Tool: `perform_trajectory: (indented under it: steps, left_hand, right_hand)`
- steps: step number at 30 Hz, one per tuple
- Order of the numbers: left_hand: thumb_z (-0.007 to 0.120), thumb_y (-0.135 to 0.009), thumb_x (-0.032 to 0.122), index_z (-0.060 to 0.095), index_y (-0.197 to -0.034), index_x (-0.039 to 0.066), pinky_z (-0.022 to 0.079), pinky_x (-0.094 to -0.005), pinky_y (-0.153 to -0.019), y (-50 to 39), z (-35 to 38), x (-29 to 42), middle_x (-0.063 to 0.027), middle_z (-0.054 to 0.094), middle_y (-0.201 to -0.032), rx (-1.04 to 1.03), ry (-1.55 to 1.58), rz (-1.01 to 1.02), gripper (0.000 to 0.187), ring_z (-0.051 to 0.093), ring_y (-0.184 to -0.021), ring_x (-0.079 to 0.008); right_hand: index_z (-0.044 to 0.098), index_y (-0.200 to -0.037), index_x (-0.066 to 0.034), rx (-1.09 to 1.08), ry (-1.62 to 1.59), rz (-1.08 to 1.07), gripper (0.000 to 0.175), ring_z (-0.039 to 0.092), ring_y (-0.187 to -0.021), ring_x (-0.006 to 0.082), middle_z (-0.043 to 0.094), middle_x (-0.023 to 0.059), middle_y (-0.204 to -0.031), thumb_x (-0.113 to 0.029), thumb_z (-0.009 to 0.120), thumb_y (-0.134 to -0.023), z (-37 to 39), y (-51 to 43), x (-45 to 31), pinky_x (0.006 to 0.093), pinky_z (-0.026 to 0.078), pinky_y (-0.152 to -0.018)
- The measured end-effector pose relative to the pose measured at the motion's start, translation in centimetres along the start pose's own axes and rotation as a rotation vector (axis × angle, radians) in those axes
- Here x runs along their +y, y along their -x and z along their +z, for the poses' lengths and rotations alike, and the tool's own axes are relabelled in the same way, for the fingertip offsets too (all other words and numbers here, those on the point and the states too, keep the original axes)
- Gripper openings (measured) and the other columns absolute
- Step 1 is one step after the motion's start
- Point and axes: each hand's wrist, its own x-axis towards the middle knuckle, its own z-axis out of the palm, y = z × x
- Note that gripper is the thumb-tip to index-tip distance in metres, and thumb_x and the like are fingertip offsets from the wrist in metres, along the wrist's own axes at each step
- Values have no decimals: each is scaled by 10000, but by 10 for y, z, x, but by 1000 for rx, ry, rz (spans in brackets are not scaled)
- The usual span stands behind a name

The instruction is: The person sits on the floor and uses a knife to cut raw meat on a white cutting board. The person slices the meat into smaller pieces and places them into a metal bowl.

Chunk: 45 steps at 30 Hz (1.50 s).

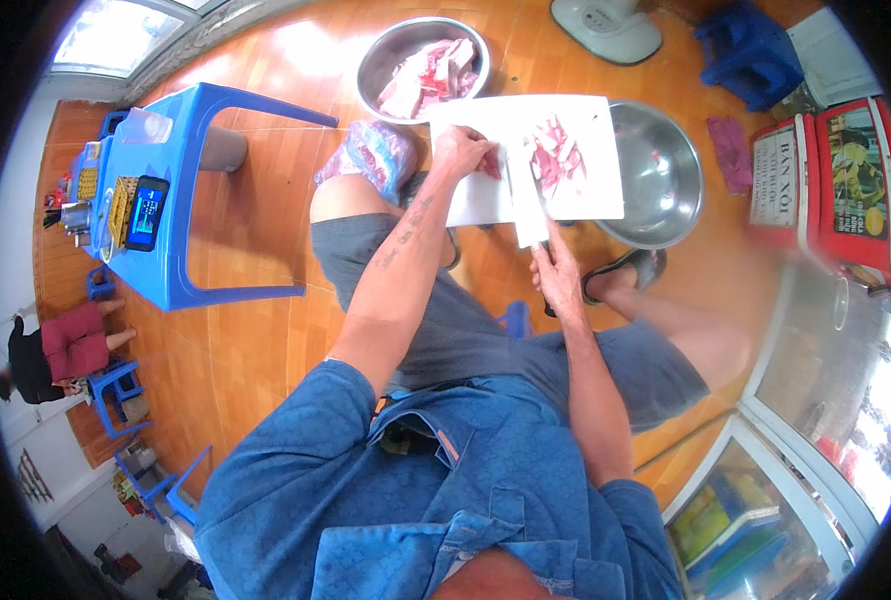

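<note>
A white cutting board [464,204] lies before me, spanning the gap between two steel bowls. My left hand [462,154] is at its left side, fingertips gripping a small piece of red meat [492,163]. In my right hand [559,274], near the board's front edge, is the handle of a broad-bladed knife [526,206]. Its blade rests across the board, between that piece and a pile of sliced raw meat [558,157]. Larger raw cuts [430,79] fill the steel bowl [366,71] at the back left. The right steel bowl [659,176] sits partly under the board.
A plastic bag of meat [374,154] lies by my left knee. On the left, a blue plastic table [182,225] carries a phone [146,214]. Blue stools [749,52], a fan base [606,30] and a pink cloth [730,154] are farther off. Another person [74,341] is far left.
</note>
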Motion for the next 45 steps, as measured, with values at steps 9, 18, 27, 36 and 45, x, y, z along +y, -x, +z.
perform_trajectory:
  steps: [9,18,27,36,45]
  left_hand:
    - [800,-913,113,840,-992,-35,643,-339,-703,-21,12,-10,-138,808,-830,27,-48,11,172,777,-703,-189]
    - [808,-851,131,828,-917,-59,636,-370,-733,-25,18,0,-168,791,-781,52,-223,32,202,780,-700,-253]
    - [874,-786,197,822,-922,-83,630,-385,-790,-21,19,6,-188,795,-814,85,-297,85,315,782,-751,-275]
    - [910,-745,208,814,-919,-87,633,-403,-817,-24,18,4,-206,791,-817,82,-363,73,355,788,-781,-306]
    - [847,-787,211,809,-902,-87,636,-416,-813,-18,13,4,-209,786,-802,-11,-353,44,322,798,-802,-310]
  right_hand:
    - [426,-1711,-272,-52,38,26,607,517,-616,76,564,-8,-775,-192,589,-1131,-1,-1,1,282,467,-548]
    - [423,-1713,-258,-55,10,52,609,512,-604,86,555,-2,-770,-196,578,-1128,9,-8,-11,301,464,-531]
    - [464,-1691,-241,4,90,-29,624,583,-612,137,642,62,-776,-214,634,-1091,18,-23,-9,358,528,-598]
    - [478,-1674,-207,23,81,15,619,658,-729,218,701,143,-894,-252,655,-1083,33,-15,-2,414,565,-731]
    - [464,-1675,-223,82,179,-105,616,666,-1002,370,676,237,-1116,-296,641,-1089,44,-46,2,478,544,-873]
